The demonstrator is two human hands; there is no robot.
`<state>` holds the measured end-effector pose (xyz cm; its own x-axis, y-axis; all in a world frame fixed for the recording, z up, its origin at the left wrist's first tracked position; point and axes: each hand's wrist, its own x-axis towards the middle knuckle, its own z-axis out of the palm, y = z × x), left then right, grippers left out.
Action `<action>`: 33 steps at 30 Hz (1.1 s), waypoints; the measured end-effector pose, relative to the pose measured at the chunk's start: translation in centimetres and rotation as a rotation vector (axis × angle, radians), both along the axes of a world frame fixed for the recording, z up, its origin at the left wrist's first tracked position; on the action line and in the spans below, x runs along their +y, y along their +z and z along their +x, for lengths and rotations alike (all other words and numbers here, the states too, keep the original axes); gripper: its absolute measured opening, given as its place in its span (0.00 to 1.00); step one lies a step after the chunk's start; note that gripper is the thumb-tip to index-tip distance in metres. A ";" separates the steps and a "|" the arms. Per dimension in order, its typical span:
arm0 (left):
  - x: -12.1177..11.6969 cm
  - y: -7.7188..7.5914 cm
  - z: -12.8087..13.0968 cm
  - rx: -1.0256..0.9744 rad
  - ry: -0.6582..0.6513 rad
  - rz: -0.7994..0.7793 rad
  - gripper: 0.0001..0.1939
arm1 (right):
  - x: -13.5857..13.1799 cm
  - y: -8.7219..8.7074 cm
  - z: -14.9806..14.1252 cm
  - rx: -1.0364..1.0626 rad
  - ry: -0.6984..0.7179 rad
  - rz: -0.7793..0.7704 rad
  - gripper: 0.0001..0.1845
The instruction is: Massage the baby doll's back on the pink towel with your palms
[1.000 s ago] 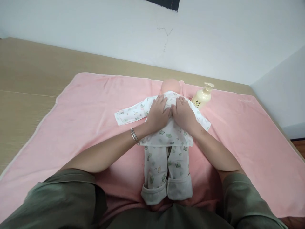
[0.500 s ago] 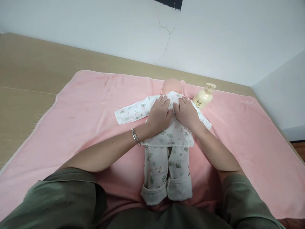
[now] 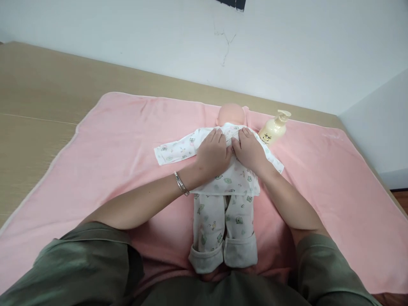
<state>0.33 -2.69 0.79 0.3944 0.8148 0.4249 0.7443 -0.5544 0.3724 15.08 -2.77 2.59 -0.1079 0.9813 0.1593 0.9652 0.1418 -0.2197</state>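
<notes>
Thin matt cloth shirt (image 3: pixel 228 185) under my fingers (image 3: pixel 211 137), over a fleecy pink blanket (image 3: pixel 134 127).
The shirt and printed trousers (image 3: pixel 208 216) look like soft, lightly creased cotton; the doll's head (image 3: pixel 231 114) looks like smooth plastic with a faint sheen. The pump bottle (image 3: pixel 273 131) is glossy cream plastic. My bangle (image 3: pixel 181 184) is shiny silvery metal, my sleeves (image 3: pixel 86 255) dull green cloth. The tan tabletop (image 3: pixel 38 85) is smooth and matt, the wall (image 3: pixel 287 51) matt with fine cracks.

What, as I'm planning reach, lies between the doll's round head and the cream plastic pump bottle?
Creased pink blanket separates the doll's head from the bottle, shown in head-camera view.
</notes>
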 end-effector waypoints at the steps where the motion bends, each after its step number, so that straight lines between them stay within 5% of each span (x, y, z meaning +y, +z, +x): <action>1: -0.1 0.0 0.0 0.002 -0.002 -0.001 0.23 | 0.1 -0.1 0.0 -0.005 -0.004 0.005 0.32; 33: 0.0 -0.1 0.0 0.016 0.008 0.017 0.23 | -0.4 -0.5 -0.4 -0.023 -0.033 0.041 0.32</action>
<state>0.31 -2.67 0.71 0.3947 0.8107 0.4324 0.7547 -0.5545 0.3507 14.66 -3.15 2.13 -0.0799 0.9770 0.1976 0.9742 0.1185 -0.1920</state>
